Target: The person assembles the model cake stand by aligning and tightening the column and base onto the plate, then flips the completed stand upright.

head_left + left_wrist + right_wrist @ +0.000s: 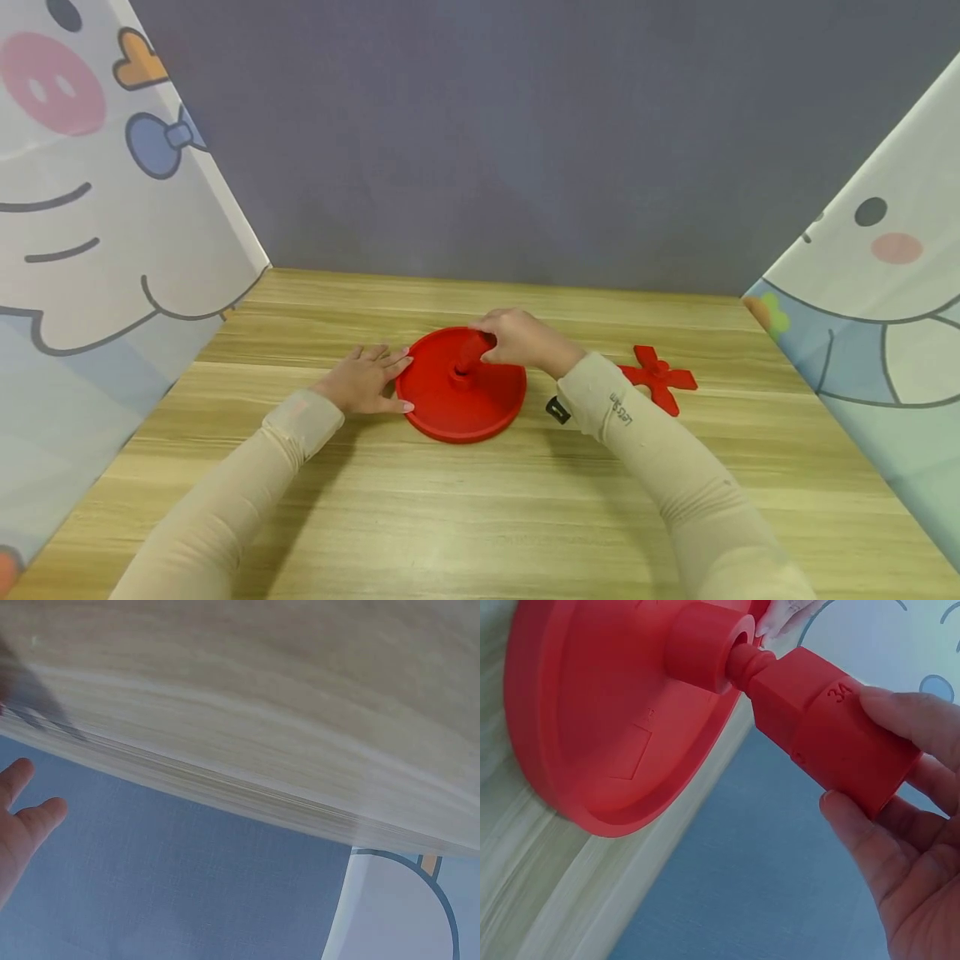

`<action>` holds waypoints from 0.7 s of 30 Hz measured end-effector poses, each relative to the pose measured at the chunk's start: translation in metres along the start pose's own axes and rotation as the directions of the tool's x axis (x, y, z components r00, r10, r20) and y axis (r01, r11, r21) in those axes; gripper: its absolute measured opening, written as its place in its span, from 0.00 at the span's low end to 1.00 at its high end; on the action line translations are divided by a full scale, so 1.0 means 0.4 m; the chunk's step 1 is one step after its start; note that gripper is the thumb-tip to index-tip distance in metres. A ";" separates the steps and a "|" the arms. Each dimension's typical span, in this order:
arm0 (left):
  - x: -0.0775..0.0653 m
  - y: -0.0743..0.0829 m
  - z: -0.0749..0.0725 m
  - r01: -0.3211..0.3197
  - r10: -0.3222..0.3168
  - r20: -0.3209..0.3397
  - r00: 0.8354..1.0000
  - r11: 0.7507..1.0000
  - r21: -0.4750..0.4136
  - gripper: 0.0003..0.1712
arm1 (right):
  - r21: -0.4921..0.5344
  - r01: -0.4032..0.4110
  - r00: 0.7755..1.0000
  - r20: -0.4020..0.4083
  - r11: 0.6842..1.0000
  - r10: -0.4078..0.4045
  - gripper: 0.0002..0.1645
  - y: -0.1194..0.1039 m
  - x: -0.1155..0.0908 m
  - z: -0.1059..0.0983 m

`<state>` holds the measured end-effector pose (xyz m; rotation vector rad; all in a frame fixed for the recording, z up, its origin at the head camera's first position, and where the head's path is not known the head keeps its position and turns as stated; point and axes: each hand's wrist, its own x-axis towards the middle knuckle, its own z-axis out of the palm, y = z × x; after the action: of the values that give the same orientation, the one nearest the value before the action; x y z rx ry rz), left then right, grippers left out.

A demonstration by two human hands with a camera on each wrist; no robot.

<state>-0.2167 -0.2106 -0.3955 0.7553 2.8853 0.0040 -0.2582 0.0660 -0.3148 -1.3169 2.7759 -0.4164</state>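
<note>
A round red plastic disc (pixel 442 408) with a raised rim and a central socket lies on the table. My right hand (pixel 522 340) pinches a red plastic post (pixel 832 724) marked 34 between thumb and fingers. The post stands tilted, its narrow ribbed end at the mouth of the socket (pixel 705 649); how far it goes in I cannot tell. My left hand (pixel 365 382) rests against the disc's left rim with its fingers spread. Only part of the left hand (pixel 15 832) shows in the left wrist view.
To the right on the wooden table (pixel 480 517) lies a red star-shaped piece with flat arms (pixel 660 379), partly behind the right sleeve. A small black piece (pixel 557 409) sits beside that sleeve. A grey panel (pixel 480 150) rises behind, with cartoon-printed cloth on both sides.
</note>
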 end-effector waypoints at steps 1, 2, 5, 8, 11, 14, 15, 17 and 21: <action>0.000 0.000 -0.001 0.001 -0.001 0.002 1.000 1.000 0.000 0.52 | 0.002 -0.007 1.000 0.005 1.000 0.007 0.30 -0.003 0.002 -0.001; 0.001 -0.001 -0.001 0.003 -0.003 0.000 1.000 1.000 0.001 0.52 | -0.001 -0.014 1.000 0.010 1.000 0.014 0.30 -0.007 0.006 -0.001; 0.003 -0.002 -0.003 0.002 -0.002 0.000 1.000 1.000 0.017 0.52 | -0.024 -0.032 0.999 0.040 0.999 0.033 0.30 -0.018 0.018 0.001; 0.004 -0.002 0.000 -0.005 0.005 0.009 1.000 0.999 0.037 0.52 | -0.059 -0.024 0.996 0.079 0.998 0.028 0.30 -0.032 0.031 0.007; 0.003 -0.003 0.005 -0.011 0.011 0.009 1.000 0.999 0.044 0.53 | -0.074 -0.012 0.996 0.090 0.997 0.018 0.29 -0.044 0.041 0.013; 0.003 -0.004 0.008 -0.012 0.012 -0.008 1.000 0.999 0.040 0.52 | -0.080 -0.012 0.997 0.073 0.997 0.018 0.28 -0.051 0.049 0.015; 0.003 -0.004 0.009 -0.011 0.012 -0.013 1.000 0.999 0.037 0.52 | -0.080 -0.013 0.997 0.069 0.997 0.019 0.28 -0.052 0.051 0.016; 0.003 -0.003 0.008 -0.014 0.014 -0.017 1.000 0.999 0.032 0.52 | -0.073 -0.023 0.997 0.070 0.997 0.028 0.29 -0.051 0.054 0.018; 0.003 -0.004 0.004 -0.018 0.018 -0.015 1.000 1.000 0.023 0.52 | -0.023 -0.040 0.998 0.051 0.999 0.042 0.29 -0.044 0.060 0.025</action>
<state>-0.2182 -0.2115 -0.3975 0.7888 2.8975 -0.0212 -0.2587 0.0349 -0.3180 -1.2541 2.7675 -0.3456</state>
